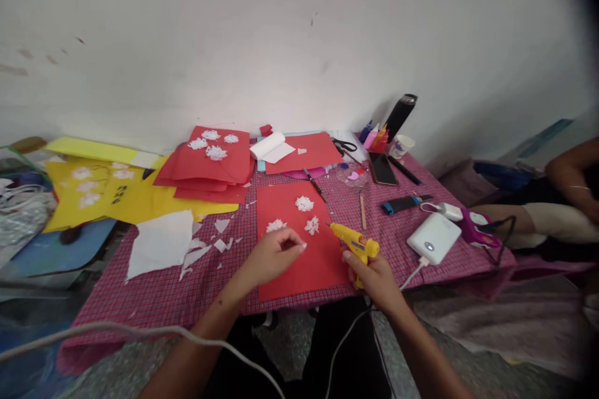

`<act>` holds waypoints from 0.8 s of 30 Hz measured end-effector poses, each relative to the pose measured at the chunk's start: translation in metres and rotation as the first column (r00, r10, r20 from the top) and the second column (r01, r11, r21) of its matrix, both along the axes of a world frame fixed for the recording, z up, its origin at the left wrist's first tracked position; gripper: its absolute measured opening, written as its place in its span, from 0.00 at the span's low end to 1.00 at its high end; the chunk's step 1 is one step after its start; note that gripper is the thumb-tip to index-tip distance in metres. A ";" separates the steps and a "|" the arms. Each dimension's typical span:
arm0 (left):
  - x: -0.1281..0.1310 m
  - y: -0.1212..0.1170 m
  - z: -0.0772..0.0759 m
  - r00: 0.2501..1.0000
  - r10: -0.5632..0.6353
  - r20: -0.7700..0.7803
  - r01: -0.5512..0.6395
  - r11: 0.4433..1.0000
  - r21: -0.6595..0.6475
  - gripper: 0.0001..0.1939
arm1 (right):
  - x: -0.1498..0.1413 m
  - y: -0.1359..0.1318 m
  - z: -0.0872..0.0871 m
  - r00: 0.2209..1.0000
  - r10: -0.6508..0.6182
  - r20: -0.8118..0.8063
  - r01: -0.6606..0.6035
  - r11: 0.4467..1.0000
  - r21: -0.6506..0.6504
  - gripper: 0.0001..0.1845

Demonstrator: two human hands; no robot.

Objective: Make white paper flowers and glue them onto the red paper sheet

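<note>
Magenta checked fabric cloth (154, 299): left hand (274, 254) pinches white scrap (304, 245); right hand (374, 277) grips yellow plastic glue gun (354, 242) at three o'clock, nozzle toward ten.

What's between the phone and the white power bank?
A blue-and-black tool, probably a cutter, lies on the checked cloth between phone and power bank, per the head view.
</note>
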State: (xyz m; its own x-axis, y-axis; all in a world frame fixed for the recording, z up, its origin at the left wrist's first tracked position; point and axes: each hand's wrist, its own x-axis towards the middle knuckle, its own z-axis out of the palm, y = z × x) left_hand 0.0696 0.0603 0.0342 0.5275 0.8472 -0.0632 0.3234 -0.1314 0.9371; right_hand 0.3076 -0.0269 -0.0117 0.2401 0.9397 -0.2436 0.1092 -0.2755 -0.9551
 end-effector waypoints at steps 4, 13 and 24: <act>0.016 -0.010 -0.011 0.986 -0.082 -0.144 0.105 0.982 0.158 0.05 | 0.003 -0.003 0.002 0.998 0.052 0.044 -0.052 0.999 0.004 0.22; 0.029 -0.002 -0.014 0.934 -0.184 -0.308 0.298 0.876 0.380 0.05 | 0.022 0.010 0.026 0.963 0.177 0.203 -0.162 0.983 -0.090 0.29; 0.051 0.076 0.012 0.925 -0.119 -0.362 0.258 0.895 0.364 0.07 | 0.042 0.027 0.019 0.955 0.250 0.161 -0.238 0.967 -0.095 0.25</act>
State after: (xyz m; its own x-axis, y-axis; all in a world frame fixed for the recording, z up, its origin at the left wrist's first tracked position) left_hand 0.1203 0.1366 0.0458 0.6881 0.7228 0.0635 0.5282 -0.5590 0.6392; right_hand 0.3493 -0.0002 0.0073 0.0496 0.9558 -0.2898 0.3412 -0.2890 -0.8945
